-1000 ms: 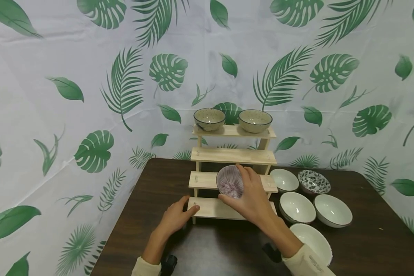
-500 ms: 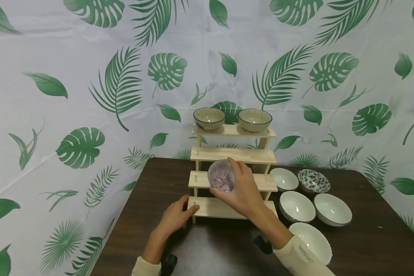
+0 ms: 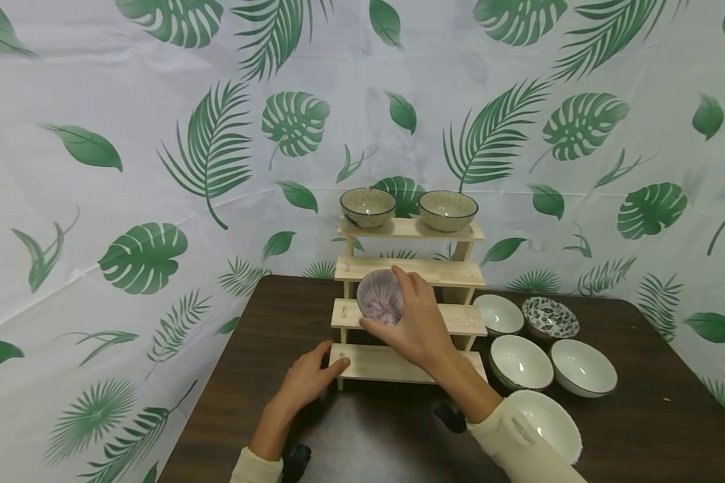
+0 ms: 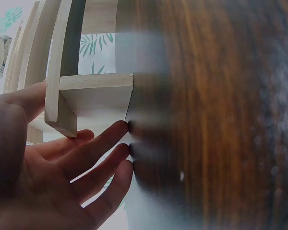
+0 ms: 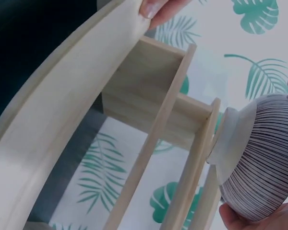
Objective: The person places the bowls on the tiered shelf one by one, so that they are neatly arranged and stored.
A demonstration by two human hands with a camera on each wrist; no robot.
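At the front of a four-tier wooden stand point(image 3: 411, 270), the right hand point(image 3: 415, 322) holds a purple-streaked bowl point(image 3: 379, 298) by rim and side wall, between thumb and fingers. The bowl is tilted, mouth toward the wearer, foot ring point(image 5: 222, 143) toward the stand; contact with the wood cannot be confirmed. This hold presumably keeps the base unobstructed. The left hand point(image 3: 308, 381) lightly pinches the left end of the lowest board point(image 3: 393, 365) between thumb and index finger, remaining fingers extended in a loose spread; probable function: steadying the frame.

Materials: the stand is pale, smooth, flat-boarded wood. The held bowl appears to be glazed ceramic, with fine dark lines outside. Two speckled bowls point(image 3: 367, 209) with dark rims stand apart on the top tier point(image 3: 403, 229), likely spaced for stability. Right of the stand, four white-lined bowls point(image 3: 521, 362) and one leaf-patterned bowl point(image 3: 550, 318) sit grouped on the dark wood-grain table point(image 3: 248, 349).
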